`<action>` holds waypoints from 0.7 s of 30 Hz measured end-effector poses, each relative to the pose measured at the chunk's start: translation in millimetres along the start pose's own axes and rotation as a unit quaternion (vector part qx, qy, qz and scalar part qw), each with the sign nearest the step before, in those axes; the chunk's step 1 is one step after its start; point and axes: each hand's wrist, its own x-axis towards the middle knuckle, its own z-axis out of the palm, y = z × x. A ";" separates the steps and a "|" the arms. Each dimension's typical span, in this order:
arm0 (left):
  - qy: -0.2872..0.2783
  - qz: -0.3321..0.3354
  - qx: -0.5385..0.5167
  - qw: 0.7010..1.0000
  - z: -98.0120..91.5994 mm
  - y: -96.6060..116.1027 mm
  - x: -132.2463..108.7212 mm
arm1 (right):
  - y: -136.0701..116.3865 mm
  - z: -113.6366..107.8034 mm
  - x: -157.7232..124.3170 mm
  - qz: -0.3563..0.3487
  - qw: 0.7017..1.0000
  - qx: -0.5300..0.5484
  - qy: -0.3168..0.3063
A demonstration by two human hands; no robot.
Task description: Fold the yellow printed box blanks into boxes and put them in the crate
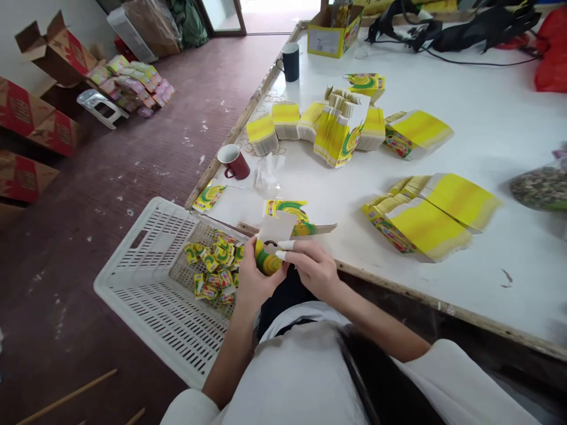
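Observation:
My left hand is wrapped round a small yellow and green carton just off the table's edge. The carton's top is open, with a pale flap standing up. At the opening, my right hand has its fingers close together, with white coverings on two fingertips. What lies between those fingers is hidden. Beyond the hands, flat yellow printed cartons lie on the table edge. Below and left, a white plastic basket contains several small filled-out yellow cartons.
Stacks of flat yellow cartons lie on the white table. A maroon mug and a dark mug stand near its left edge. An open yellow box is at the back. Red cardboard boxes stand on the floor.

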 end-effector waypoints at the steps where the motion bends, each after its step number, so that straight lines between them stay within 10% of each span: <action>1: 0.030 0.009 -0.015 0.999 4.7 -1.0 -0.5 | -2.5 5.4 -7.4 0.032 0.999 0.028 0.018; 5: 0.067 0.025 -0.039 0.997 8.3 -6.4 0.6 | -8.4 12.0 -14.3 0.196 0.960 0.196 0.035; 11: -0.030 0.126 -0.006 0.992 6.5 -9.2 -5.7 | 8.9 -7.6 23.0 0.383 0.855 0.349 -0.018; 17: 0.042 0.145 -0.050 0.987 16.3 -5.8 -14.1 | 3.0 13.2 9.4 0.560 0.650 0.507 -0.081; 21: 0.053 0.133 -0.041 0.989 15.9 -6.2 -7.9 | 3.5 16.2 -1.9 0.473 0.732 0.487 -0.048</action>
